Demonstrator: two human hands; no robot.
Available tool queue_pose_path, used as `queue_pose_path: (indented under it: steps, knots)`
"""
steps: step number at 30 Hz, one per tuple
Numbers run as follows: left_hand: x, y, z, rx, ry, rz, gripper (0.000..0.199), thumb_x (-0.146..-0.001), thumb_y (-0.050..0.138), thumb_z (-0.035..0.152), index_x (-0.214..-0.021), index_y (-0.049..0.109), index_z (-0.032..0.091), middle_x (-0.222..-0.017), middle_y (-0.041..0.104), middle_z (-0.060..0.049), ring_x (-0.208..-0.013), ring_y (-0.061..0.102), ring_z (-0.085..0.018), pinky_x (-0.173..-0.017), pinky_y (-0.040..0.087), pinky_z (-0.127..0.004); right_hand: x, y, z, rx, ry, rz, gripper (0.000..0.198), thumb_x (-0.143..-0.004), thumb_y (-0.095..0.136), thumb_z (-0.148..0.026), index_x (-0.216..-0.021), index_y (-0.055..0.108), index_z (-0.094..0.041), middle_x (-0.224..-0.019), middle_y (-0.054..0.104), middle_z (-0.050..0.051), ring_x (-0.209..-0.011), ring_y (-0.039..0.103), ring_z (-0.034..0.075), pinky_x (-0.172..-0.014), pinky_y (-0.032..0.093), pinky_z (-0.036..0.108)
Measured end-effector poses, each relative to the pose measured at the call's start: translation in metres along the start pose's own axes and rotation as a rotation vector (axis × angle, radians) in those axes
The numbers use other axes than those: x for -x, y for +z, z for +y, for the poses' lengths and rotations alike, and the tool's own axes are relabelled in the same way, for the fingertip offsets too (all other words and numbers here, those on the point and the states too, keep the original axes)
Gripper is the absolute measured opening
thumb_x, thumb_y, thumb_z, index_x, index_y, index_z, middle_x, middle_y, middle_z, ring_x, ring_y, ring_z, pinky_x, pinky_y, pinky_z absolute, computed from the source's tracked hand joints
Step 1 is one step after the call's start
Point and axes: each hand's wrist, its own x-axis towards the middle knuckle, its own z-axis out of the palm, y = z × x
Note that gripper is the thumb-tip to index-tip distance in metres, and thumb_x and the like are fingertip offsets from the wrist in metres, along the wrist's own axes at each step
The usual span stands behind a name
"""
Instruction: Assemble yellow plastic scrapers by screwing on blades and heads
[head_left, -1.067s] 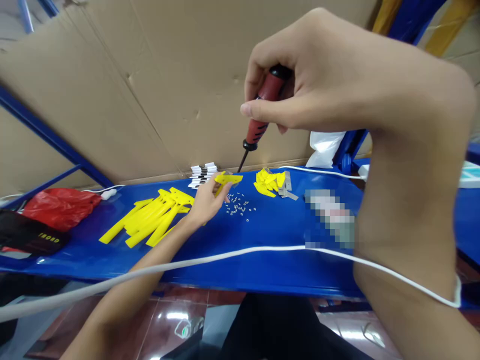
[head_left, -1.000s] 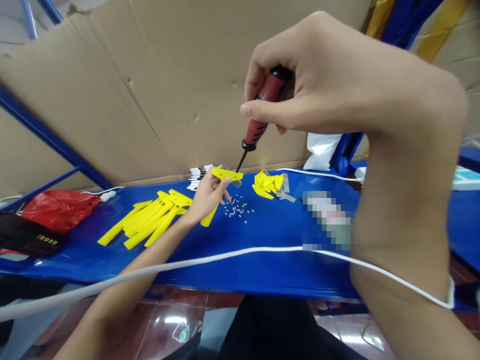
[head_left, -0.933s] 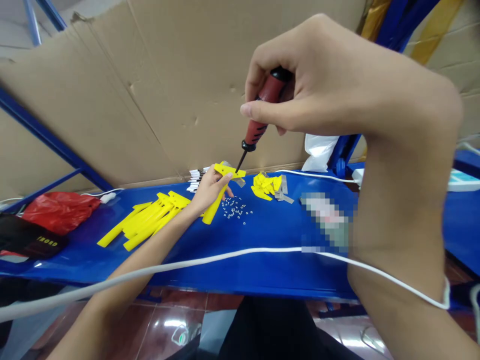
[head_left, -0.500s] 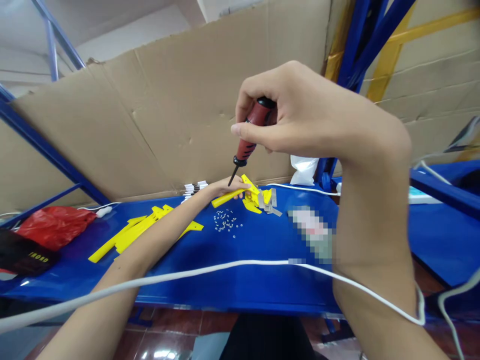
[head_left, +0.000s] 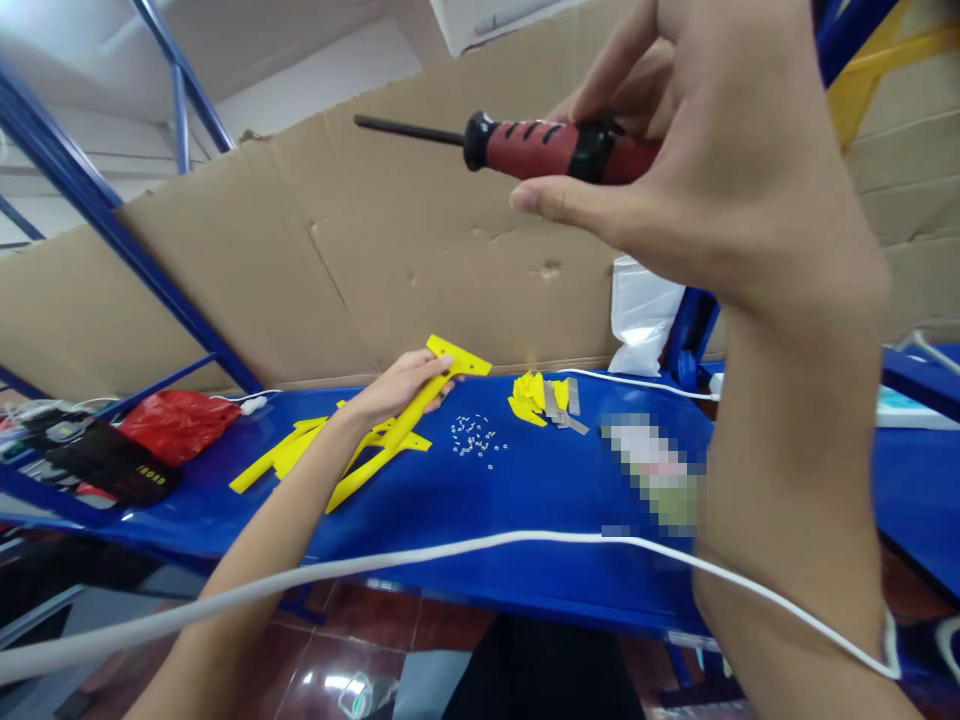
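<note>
Held yellow T-shaped plastic handle [head_left: 420,408] over glossy blue tabletop [head_left: 525,490] w/ L hand [head_left: 411,383], closed round neck, prob. for steadiness; gripped red-and-black screwdriver [head_left: 532,148] in curled R hand [head_left: 701,180], high, sideways, prob. to hold tip clear.

A red-and-black screwdriver [head_left: 529,150] rests nearly level in the right hand [head_left: 709,170], its dark shaft pointing left, tip free, high above the blue surface [head_left: 540,490]. Lower down, a yellow T-shaped handle [head_left: 417,412] tilts in the left hand [head_left: 405,385], its wide, holed head uppermost, its long grip slanting down leftward.
</note>
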Motion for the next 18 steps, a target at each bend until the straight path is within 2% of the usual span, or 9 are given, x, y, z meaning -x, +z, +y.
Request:
queue_pose_path:
  steps: [3, 6, 7, 8, 10, 11, 13, 16, 18]
  knots:
    - [0.045, -0.010, -0.018, 0.014, 0.007, 0.100, 0.039, -0.104, 0.080, 0.054, -0.101, 0.076, 0.016, -0.088, 0.076, -0.008, -0.060, 0.062, -0.011, -0.056, 0.053, -0.025, -0.004, 0.011, 0.004, 0.116, -0.078, 0.013, 0.034, -0.091, 0.086, -0.027, -0.120, 0.068, -0.029, -0.126, 0.078, 0.007, -0.107, 0.076, 0.029, -0.084, 0.050, 0.041]
    - [0.076, -0.012, -0.037, 0.076, -0.029, 0.217, 0.042, -0.100, 0.085, 0.054, -0.111, 0.072, 0.016, -0.100, 0.082, -0.011, -0.063, 0.067, -0.012, -0.055, 0.055, -0.024, -0.010, 0.035, 0.012, 0.209, -0.045, 0.043, 0.006, -0.102, 0.074, -0.032, -0.103, 0.069, -0.029, -0.102, 0.074, 0.005, -0.091, 0.062, 0.025, -0.084, 0.045, 0.041]
    - [0.083, -0.012, -0.042, 0.083, -0.045, 0.230, 0.043, -0.099, 0.086, 0.055, -0.112, 0.069, 0.017, -0.103, 0.084, -0.012, -0.065, 0.069, -0.013, -0.054, 0.056, -0.024, -0.010, 0.045, 0.014, 0.176, -0.006, 0.110, 0.013, -0.102, 0.075, -0.033, -0.094, 0.065, -0.028, -0.089, 0.067, 0.002, -0.082, 0.056, 0.022, -0.081, 0.043, 0.040]
    - [0.089, -0.012, -0.047, 0.070, -0.059, 0.234, 0.044, -0.099, 0.086, 0.055, -0.112, 0.067, 0.018, -0.103, 0.084, -0.013, -0.066, 0.071, -0.015, -0.054, 0.056, -0.024, -0.008, 0.057, 0.014, 0.050, 0.064, 0.123, 0.025, -0.102, 0.076, -0.039, -0.087, 0.061, -0.028, -0.080, 0.059, 0.000, -0.075, 0.052, 0.020, -0.075, 0.043, 0.038]
    - [0.097, -0.013, -0.055, -0.017, -0.079, 0.228, 0.045, -0.099, 0.085, 0.058, -0.109, 0.064, 0.019, -0.094, 0.085, -0.012, -0.067, 0.074, -0.018, -0.053, 0.057, -0.025, 0.004, 0.078, 0.007, -0.319, 0.226, 0.054, 0.038, -0.094, 0.088, -0.055, -0.092, 0.060, -0.028, -0.074, 0.050, -0.006, -0.062, 0.045, 0.015, -0.061, 0.040, 0.034]
    - [0.099, -0.014, -0.059, -0.074, -0.081, 0.232, 0.045, -0.099, 0.084, 0.058, -0.107, 0.063, 0.020, -0.090, 0.084, -0.011, -0.068, 0.076, -0.019, -0.053, 0.057, -0.025, 0.015, 0.087, 0.000, -0.511, 0.307, -0.056, 0.044, -0.088, 0.093, -0.059, -0.097, 0.062, -0.029, -0.078, 0.053, -0.006, -0.060, 0.045, 0.015, -0.057, 0.041, 0.033]
    - [0.101, -0.016, -0.067, -0.177, -0.067, 0.267, 0.045, -0.099, 0.084, 0.059, -0.107, 0.062, 0.020, -0.088, 0.085, -0.010, -0.068, 0.077, -0.020, -0.053, 0.059, -0.027, 0.044, 0.101, -0.022, -0.810, 0.445, -0.140, 0.055, -0.079, 0.099, -0.063, -0.114, 0.070, -0.032, -0.086, 0.060, -0.005, -0.059, 0.045, 0.014, -0.052, 0.041, 0.033]
    - [0.101, -0.019, -0.080, -0.270, -0.016, 0.314, 0.045, -0.099, 0.084, 0.060, -0.104, 0.063, 0.020, -0.081, 0.083, -0.005, -0.063, 0.075, -0.020, -0.050, 0.056, -0.026, 0.092, 0.114, -0.060, -1.057, 0.579, -0.209, 0.071, -0.068, 0.105, -0.059, -0.127, 0.073, -0.037, -0.101, 0.071, -0.001, -0.058, 0.049, 0.014, -0.049, 0.043, 0.035]
    - [0.100, -0.021, -0.087, -0.283, 0.044, 0.358, 0.045, -0.100, 0.084, 0.060, -0.095, 0.062, 0.021, -0.072, 0.077, -0.001, -0.063, 0.073, -0.018, -0.051, 0.054, -0.023, 0.116, 0.121, -0.079, -1.116, 0.666, -0.229, 0.076, -0.071, 0.104, -0.056, -0.137, 0.070, -0.042, -0.106, 0.075, 0.001, -0.059, 0.054, 0.016, -0.051, 0.048, 0.036]
